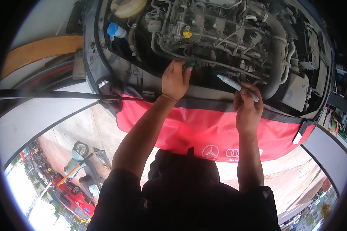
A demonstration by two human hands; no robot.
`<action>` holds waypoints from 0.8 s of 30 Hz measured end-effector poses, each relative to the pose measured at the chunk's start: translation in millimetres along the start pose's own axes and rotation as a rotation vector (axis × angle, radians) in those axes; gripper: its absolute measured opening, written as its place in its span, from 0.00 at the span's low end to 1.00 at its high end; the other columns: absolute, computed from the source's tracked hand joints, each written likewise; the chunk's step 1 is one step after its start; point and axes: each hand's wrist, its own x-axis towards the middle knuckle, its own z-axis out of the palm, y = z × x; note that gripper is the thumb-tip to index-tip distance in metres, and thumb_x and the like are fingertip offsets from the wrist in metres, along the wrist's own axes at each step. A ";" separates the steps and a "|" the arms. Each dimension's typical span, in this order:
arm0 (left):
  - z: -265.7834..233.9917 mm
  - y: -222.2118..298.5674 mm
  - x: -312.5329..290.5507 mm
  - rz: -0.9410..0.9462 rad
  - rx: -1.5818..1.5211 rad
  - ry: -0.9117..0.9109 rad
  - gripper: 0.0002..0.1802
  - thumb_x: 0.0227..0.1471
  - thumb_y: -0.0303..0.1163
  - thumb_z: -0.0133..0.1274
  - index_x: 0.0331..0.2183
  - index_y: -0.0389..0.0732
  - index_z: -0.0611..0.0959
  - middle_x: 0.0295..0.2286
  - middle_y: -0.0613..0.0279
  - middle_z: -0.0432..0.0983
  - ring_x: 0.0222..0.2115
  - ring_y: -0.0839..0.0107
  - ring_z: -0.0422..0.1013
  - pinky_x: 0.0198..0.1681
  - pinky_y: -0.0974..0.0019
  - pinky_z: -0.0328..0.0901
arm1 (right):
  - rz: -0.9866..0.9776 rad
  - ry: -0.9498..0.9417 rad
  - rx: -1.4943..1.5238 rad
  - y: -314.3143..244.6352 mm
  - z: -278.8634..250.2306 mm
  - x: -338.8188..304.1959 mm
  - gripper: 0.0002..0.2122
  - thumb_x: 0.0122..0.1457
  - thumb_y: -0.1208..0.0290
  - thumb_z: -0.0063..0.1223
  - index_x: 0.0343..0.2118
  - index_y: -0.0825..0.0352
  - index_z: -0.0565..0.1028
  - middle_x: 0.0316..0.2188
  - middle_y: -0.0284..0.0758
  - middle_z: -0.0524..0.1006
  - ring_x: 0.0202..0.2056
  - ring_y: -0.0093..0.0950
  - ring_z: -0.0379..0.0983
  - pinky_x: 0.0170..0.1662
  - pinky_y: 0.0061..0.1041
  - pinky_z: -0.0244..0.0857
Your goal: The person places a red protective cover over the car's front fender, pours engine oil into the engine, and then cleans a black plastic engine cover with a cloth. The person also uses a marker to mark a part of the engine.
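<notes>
Over the front edge of a car's open engine bay, my left hand (175, 81) is closed with thumb and fingers around a small dark green piece (189, 65). What kind of piece it is I cannot make out. My right hand (249, 106) grips a white marker pen (233, 83) between thumb and fingers. The pen's teal tip points up and left, toward the engine and the green piece, apart from both. Beyond my hands lies the dusty engine (216, 30), with a yellow cap (187, 35) on it.
A red fender cover (181, 127) hangs over the car's front edge below my forearms. Left of the engine are a blue-capped filler neck (115, 30) and a cream tank (128, 8). A thick hose (278, 57) runs down the right. A scooter (79, 154) and red car (75, 198) stand outside.
</notes>
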 end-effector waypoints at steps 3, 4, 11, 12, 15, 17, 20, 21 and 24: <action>-33.6 55.3 -23.6 -0.370 -0.475 -0.108 0.11 0.60 0.30 0.51 0.42 0.36 0.71 0.27 0.65 0.68 0.26 0.76 0.65 0.31 0.73 0.62 | -0.099 -0.048 0.060 -13.7 -10.4 -27.8 0.09 0.59 0.74 0.52 0.41 0.72 0.73 0.20 0.32 0.71 0.17 0.19 0.63 0.19 0.17 0.54; -49.8 73.7 -27.9 -0.485 -0.653 -0.156 0.14 0.60 0.31 0.52 0.44 0.35 0.71 0.31 0.63 0.71 0.29 0.78 0.66 0.34 0.73 0.64 | -0.102 -0.070 0.102 -19.7 -14.1 -38.9 0.09 0.59 0.74 0.52 0.41 0.72 0.73 0.19 0.32 0.71 0.17 0.19 0.63 0.19 0.17 0.54; -142.8 148.1 -42.4 -0.398 -0.810 -0.325 0.13 0.58 0.27 0.54 0.43 0.36 0.71 0.31 0.65 0.71 0.31 0.79 0.67 0.35 0.75 0.64 | -0.104 -0.222 0.206 -56.9 -7.3 -95.3 0.09 0.57 0.73 0.51 0.38 0.72 0.73 0.17 0.32 0.69 0.14 0.19 0.61 0.17 0.18 0.53; -148.9 152.9 -45.3 -0.350 -0.778 -0.266 0.14 0.56 0.26 0.56 0.43 0.37 0.72 0.31 0.65 0.72 0.32 0.79 0.69 0.36 0.74 0.65 | -0.103 -0.240 0.206 -60.2 -6.5 -101.1 0.09 0.57 0.73 0.51 0.37 0.72 0.73 0.16 0.32 0.69 0.14 0.19 0.61 0.16 0.18 0.52; -164.7 171.6 -53.1 -0.299 -0.762 -0.226 0.14 0.55 0.26 0.57 0.43 0.37 0.73 0.32 0.64 0.73 0.31 0.78 0.70 0.36 0.72 0.67 | -0.124 -0.239 0.189 -69.4 -6.5 -116.8 0.09 0.56 0.72 0.51 0.37 0.72 0.73 0.15 0.31 0.69 0.13 0.19 0.60 0.15 0.17 0.51; -179.6 189.7 -54.2 -0.250 -0.578 -0.249 0.14 0.52 0.26 0.60 0.41 0.37 0.76 0.32 0.59 0.75 0.28 0.72 0.72 0.33 0.71 0.68 | -0.058 -0.296 0.249 -71.8 -6.0 -124.3 0.09 0.56 0.70 0.50 0.35 0.70 0.72 0.16 0.32 0.68 0.13 0.19 0.58 0.16 0.18 0.51; -194.3 210.9 -56.8 -0.122 -0.394 -0.222 0.14 0.45 0.24 0.62 0.37 0.36 0.78 0.31 0.54 0.75 0.27 0.63 0.73 0.31 0.68 0.69 | 0.127 -0.307 0.437 -68.0 0.7 -134.2 0.08 0.57 0.68 0.50 0.34 0.67 0.71 0.15 0.31 0.67 0.13 0.18 0.55 0.16 0.17 0.50; -198.3 211.6 -58.1 0.049 -0.244 -0.189 0.14 0.44 0.24 0.62 0.36 0.36 0.78 0.30 0.55 0.75 0.27 0.63 0.73 0.31 0.66 0.69 | 0.205 -0.295 0.514 -64.6 3.5 -137.1 0.08 0.58 0.67 0.49 0.34 0.66 0.71 0.15 0.30 0.66 0.13 0.18 0.54 0.15 0.17 0.49; -218.0 197.1 -65.8 0.468 0.140 -0.122 0.15 0.41 0.23 0.60 0.36 0.37 0.78 0.29 0.58 0.74 0.28 0.61 0.73 0.30 0.61 0.70 | 0.440 -0.368 0.568 -51.1 13.4 -145.5 0.07 0.59 0.66 0.49 0.33 0.64 0.72 0.15 0.29 0.66 0.13 0.16 0.53 0.14 0.16 0.46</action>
